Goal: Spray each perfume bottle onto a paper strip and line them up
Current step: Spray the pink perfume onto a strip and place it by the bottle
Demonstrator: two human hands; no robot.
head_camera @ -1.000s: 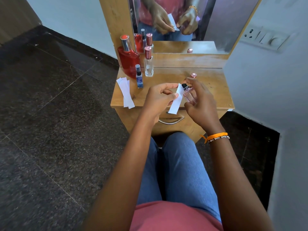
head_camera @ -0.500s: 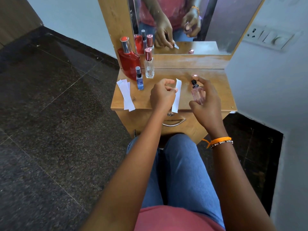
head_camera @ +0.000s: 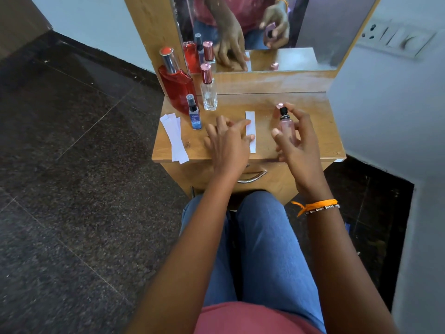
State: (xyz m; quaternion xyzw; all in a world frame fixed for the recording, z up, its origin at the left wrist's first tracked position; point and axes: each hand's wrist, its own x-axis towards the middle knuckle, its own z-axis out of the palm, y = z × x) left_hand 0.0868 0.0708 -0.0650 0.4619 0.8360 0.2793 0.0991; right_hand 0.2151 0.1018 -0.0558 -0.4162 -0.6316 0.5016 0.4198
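head view: left hand [head_camera: 228, 141] fingers spread, pressing strip [head_camera: 250, 131] on tabletop [head_camera: 313, 116]; right hand [head_camera: 298, 141] fingers pinching pink bottle [head_camera: 286, 124] at 3 o'clock; next, likely recap.

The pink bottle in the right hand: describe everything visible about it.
The pink bottle is small, with a see-through pale pink body that looks like glass, and a black spray nozzle on top. Its cap is off; a pink cap stands on the table just behind it. The right hand holds the bottle nearly upright above the table's right part, fingers wrapped round the body and hiding its lower end. Right of the paper strip, apart from it.
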